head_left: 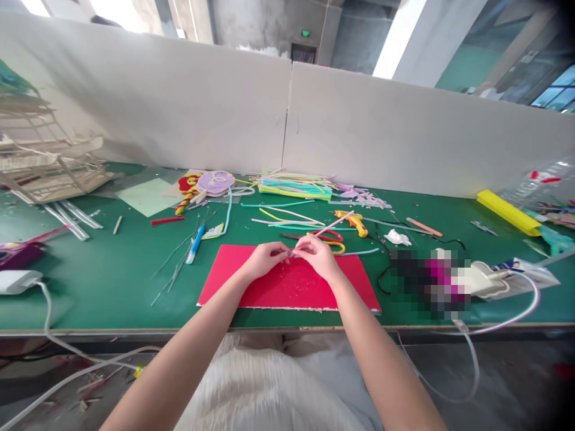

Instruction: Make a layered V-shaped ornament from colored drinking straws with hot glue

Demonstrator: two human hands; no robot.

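Above a red foam board, both my hands meet with fingers pinched together. My right hand is closed on a thin pink pipe cleaner, which slants up and away to the right. My left hand pinches at its near end, where the fingertips hide what lies between them. Small pale crumbs are scattered on the board under the hands. Just beyond the fingers lie scissors with red and yellow handles, partly hidden by my right hand.
Behind the board are loose pipe cleaners and a colourful bundle. A yellow glue gun lies to the right; a blue pen-like tool and thin wires sit left. A purple disc-shaped craft piece rests near the white partition.
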